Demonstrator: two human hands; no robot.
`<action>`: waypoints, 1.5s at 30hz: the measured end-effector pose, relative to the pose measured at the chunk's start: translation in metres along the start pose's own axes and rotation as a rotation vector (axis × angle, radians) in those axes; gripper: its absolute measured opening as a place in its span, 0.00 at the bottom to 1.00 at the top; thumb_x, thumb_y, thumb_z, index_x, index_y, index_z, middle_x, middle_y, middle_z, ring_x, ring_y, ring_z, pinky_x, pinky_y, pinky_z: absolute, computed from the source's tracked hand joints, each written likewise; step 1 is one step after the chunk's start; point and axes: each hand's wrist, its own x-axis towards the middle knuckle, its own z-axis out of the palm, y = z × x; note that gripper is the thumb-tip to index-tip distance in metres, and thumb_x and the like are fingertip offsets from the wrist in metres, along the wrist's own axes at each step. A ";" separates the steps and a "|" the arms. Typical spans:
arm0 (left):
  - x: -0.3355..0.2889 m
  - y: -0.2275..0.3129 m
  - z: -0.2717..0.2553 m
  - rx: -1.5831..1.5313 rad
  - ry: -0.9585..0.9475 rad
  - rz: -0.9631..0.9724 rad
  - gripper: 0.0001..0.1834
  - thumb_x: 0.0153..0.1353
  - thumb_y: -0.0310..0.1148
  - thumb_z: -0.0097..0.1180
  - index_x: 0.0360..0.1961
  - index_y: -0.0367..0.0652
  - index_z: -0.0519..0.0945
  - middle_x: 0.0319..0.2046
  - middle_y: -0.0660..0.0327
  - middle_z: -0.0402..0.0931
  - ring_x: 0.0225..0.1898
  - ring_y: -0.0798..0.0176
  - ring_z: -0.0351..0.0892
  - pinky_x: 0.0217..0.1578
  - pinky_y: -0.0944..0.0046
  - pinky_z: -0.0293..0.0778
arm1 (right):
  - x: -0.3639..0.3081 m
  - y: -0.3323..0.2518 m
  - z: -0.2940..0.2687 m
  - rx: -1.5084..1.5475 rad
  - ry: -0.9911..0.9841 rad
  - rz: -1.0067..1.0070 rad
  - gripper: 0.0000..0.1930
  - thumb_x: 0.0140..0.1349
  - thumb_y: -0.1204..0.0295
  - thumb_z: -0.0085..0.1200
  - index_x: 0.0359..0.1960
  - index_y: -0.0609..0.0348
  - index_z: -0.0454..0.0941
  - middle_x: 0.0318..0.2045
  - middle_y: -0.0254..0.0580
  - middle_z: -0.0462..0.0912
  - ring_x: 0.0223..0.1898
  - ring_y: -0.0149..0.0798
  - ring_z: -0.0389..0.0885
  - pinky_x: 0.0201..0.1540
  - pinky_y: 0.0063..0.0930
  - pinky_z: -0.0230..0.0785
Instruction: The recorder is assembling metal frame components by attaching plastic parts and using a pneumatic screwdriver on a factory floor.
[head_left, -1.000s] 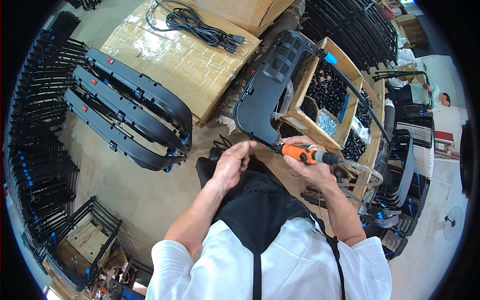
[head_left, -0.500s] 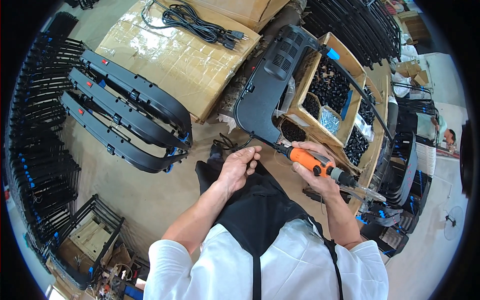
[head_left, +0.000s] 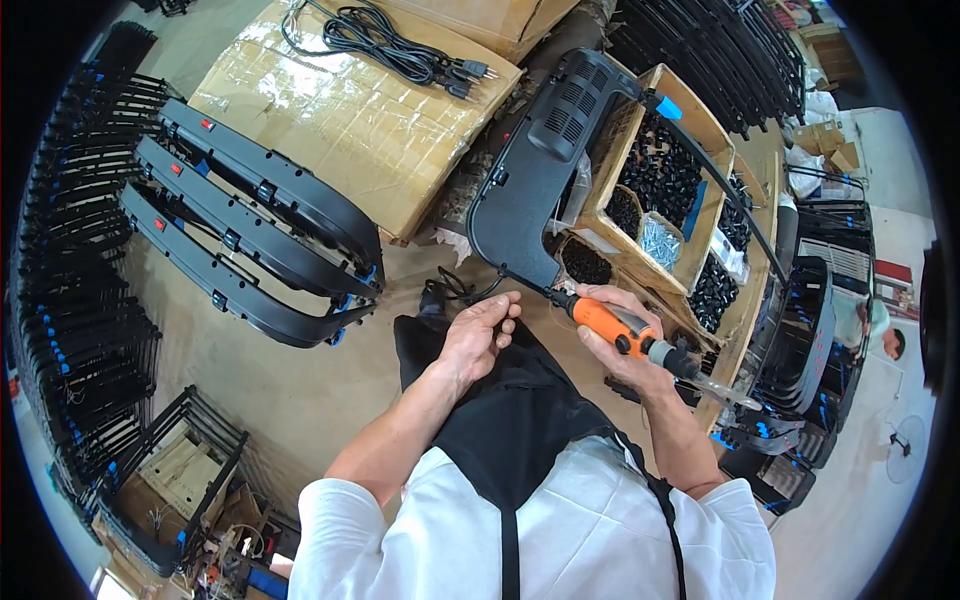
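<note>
My right hand (head_left: pixel 630 345) is wrapped round an orange and black power screwdriver (head_left: pixel 607 322). Its black nose meets the lower end of a black plastic housing (head_left: pixel 535 195) with a vented motor cover; whether the bit sits on a screw is too small to tell. To the left of the tool, my left hand (head_left: pixel 480 335) is closed with fingers curled and thumb pressed to the forefinger. Whatever may be in it is hidden. A black cable (head_left: pixel 462 287) hangs just beyond it.
Beside the housing stands a wooden compartment box (head_left: pixel 600 225) with black plastic parts and silver screws (head_left: pixel 660 240). A cardboard box (head_left: pixel 340 120) bears coiled power cords (head_left: pixel 385 45). Several curved black frames (head_left: pixel 270 245) stand at left; a person (head_left: pixel 870 325) is at far right.
The screwdriver has shifted slightly left, its rear end swinging down and toward me with my right hand. My left hand stays nearly still. At far right the other person has moved lower in the picture.
</note>
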 end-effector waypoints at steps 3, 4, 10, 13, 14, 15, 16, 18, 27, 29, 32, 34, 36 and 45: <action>0.002 0.000 0.002 -0.014 -0.005 -0.009 0.13 0.81 0.37 0.53 0.56 0.41 0.81 0.37 0.69 0.79 0.32 0.74 0.71 0.27 0.74 0.66 | 0.010 0.000 0.001 -0.148 -0.101 -0.201 0.21 0.58 0.79 0.70 0.54 0.62 0.81 0.56 0.51 0.87 0.58 0.46 0.87 0.65 0.41 0.77; 0.003 0.000 0.002 -0.023 -0.003 -0.024 0.13 0.81 0.38 0.53 0.55 0.42 0.82 0.36 0.70 0.78 0.32 0.74 0.71 0.26 0.74 0.66 | 0.012 -0.001 0.002 -0.151 -0.100 -0.202 0.21 0.58 0.79 0.70 0.54 0.62 0.81 0.56 0.51 0.87 0.58 0.46 0.87 0.65 0.41 0.77; 0.005 -0.001 0.010 0.004 -0.022 -0.029 0.15 0.79 0.43 0.56 0.51 0.43 0.83 0.34 0.71 0.77 0.28 0.75 0.70 0.24 0.74 0.64 | 0.014 -0.002 0.004 -0.121 -0.096 -0.094 0.18 0.56 0.79 0.71 0.49 0.62 0.83 0.55 0.51 0.88 0.58 0.47 0.88 0.64 0.40 0.78; 0.010 -0.006 0.007 -0.017 -0.006 -0.049 0.14 0.77 0.45 0.60 0.46 0.45 0.85 0.30 0.72 0.78 0.25 0.76 0.70 0.23 0.74 0.65 | 0.014 -0.003 0.008 -0.162 -0.098 -0.101 0.18 0.57 0.80 0.71 0.49 0.61 0.83 0.56 0.50 0.88 0.59 0.46 0.87 0.65 0.39 0.77; 0.010 -0.007 0.006 -0.019 -0.006 -0.048 0.14 0.77 0.45 0.60 0.46 0.45 0.85 0.30 0.72 0.78 0.25 0.76 0.70 0.23 0.74 0.65 | 0.014 -0.003 0.009 -0.187 -0.104 -0.102 0.19 0.57 0.80 0.70 0.51 0.61 0.83 0.56 0.50 0.87 0.60 0.46 0.86 0.65 0.39 0.77; 0.010 -0.008 0.006 -0.025 -0.002 -0.055 0.15 0.76 0.46 0.61 0.46 0.45 0.84 0.30 0.72 0.77 0.25 0.76 0.70 0.22 0.74 0.64 | 0.014 -0.004 0.010 -0.188 -0.106 -0.103 0.19 0.57 0.80 0.70 0.51 0.61 0.83 0.56 0.50 0.87 0.60 0.46 0.86 0.65 0.39 0.77; 0.011 -0.008 0.006 -0.031 0.003 -0.062 0.15 0.76 0.46 0.61 0.45 0.45 0.84 0.29 0.72 0.77 0.25 0.76 0.70 0.22 0.74 0.64 | 0.013 -0.006 0.010 -0.146 -0.098 -0.018 0.20 0.58 0.80 0.70 0.52 0.61 0.82 0.58 0.49 0.87 0.60 0.45 0.86 0.65 0.39 0.76; 0.010 -0.008 0.005 -0.047 0.005 -0.067 0.15 0.76 0.46 0.61 0.45 0.45 0.84 0.29 0.72 0.76 0.25 0.75 0.70 0.22 0.74 0.64 | 0.011 -0.012 0.009 -0.103 -0.095 0.061 0.21 0.59 0.80 0.70 0.54 0.61 0.81 0.59 0.49 0.86 0.61 0.44 0.85 0.66 0.39 0.76; 0.006 0.009 0.026 -0.295 -0.108 -0.067 0.14 0.81 0.44 0.53 0.50 0.44 0.79 0.31 0.70 0.73 0.26 0.74 0.67 0.23 0.74 0.62 | 0.014 -0.021 0.016 0.158 -0.045 -0.051 0.26 0.61 0.81 0.69 0.61 0.61 0.77 0.60 0.51 0.84 0.65 0.47 0.82 0.70 0.43 0.72; 0.007 0.012 0.024 -0.341 -0.128 -0.089 0.14 0.81 0.44 0.53 0.51 0.44 0.79 0.30 0.70 0.73 0.25 0.74 0.66 0.22 0.74 0.62 | 0.017 -0.024 0.018 0.166 -0.050 -0.045 0.26 0.61 0.81 0.69 0.61 0.61 0.77 0.60 0.51 0.84 0.65 0.47 0.82 0.70 0.43 0.73; 0.009 0.015 0.022 -0.374 -0.137 -0.142 0.15 0.81 0.45 0.52 0.51 0.44 0.79 0.30 0.69 0.72 0.25 0.74 0.66 0.22 0.73 0.61 | 0.024 -0.032 0.019 0.137 -0.068 -0.041 0.26 0.61 0.81 0.69 0.61 0.61 0.77 0.60 0.51 0.84 0.65 0.46 0.82 0.70 0.43 0.73; 0.010 0.015 0.022 -0.390 -0.156 -0.127 0.15 0.81 0.45 0.52 0.51 0.44 0.79 0.30 0.69 0.72 0.25 0.73 0.66 0.23 0.73 0.61 | 0.029 -0.034 0.022 0.099 -0.083 -0.044 0.26 0.61 0.81 0.69 0.61 0.61 0.77 0.60 0.51 0.84 0.65 0.46 0.82 0.70 0.43 0.73; 0.009 0.017 0.027 -0.407 -0.178 -0.115 0.16 0.81 0.45 0.51 0.50 0.43 0.79 0.30 0.69 0.72 0.25 0.72 0.66 0.23 0.72 0.62 | 0.034 -0.035 0.027 0.112 -0.039 -0.046 0.25 0.61 0.80 0.69 0.61 0.60 0.78 0.59 0.50 0.85 0.64 0.45 0.82 0.69 0.41 0.73; -0.006 0.018 0.017 -0.045 -0.091 -0.026 0.14 0.83 0.42 0.49 0.49 0.42 0.79 0.36 0.66 0.79 0.33 0.69 0.77 0.30 0.68 0.71 | 0.061 -0.033 0.047 0.008 -0.114 0.046 0.20 0.62 0.78 0.69 0.56 0.59 0.81 0.60 0.47 0.85 0.59 0.39 0.84 0.64 0.36 0.76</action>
